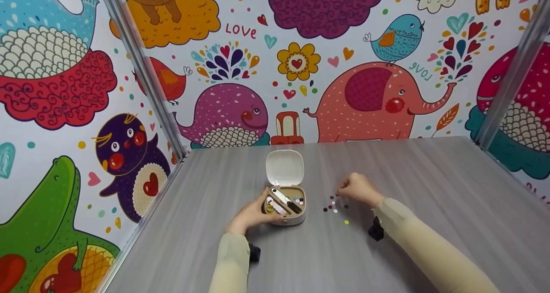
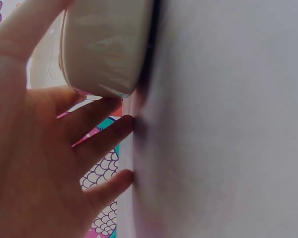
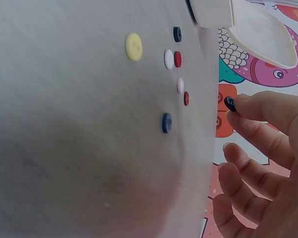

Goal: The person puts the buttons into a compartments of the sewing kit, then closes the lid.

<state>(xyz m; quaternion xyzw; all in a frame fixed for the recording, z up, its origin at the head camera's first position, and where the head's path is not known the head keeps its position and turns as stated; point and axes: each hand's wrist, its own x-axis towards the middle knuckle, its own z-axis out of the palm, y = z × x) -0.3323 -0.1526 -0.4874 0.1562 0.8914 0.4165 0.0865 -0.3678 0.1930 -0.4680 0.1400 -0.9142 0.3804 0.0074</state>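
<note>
My left hand [image 1: 253, 213] grips the left side of a small beige storage box [image 1: 296, 220], thumb at its front and fingers along its far side. Its white lid [image 1: 285, 168] stands raised at the back. Inside, dividers separate a long white-and-black tool [image 1: 285, 199], a pinkish-white item, a yellowish round piece and several small buttons [image 1: 300, 201]. To the right of the box, my right hand [image 1: 360, 190] pinches a dark button [image 3: 230, 103] between thumb and index finger, raised off the table. The other fingers are loosely bent.
Several loose buttons lie between the box and my right hand: a yellow button [image 3: 134, 47], a blue button [image 3: 167, 123], a white button [image 3: 169, 59], plus red, pink and dark ones. Illustrated panels stand behind and beside the grey table [image 1: 206, 177].
</note>
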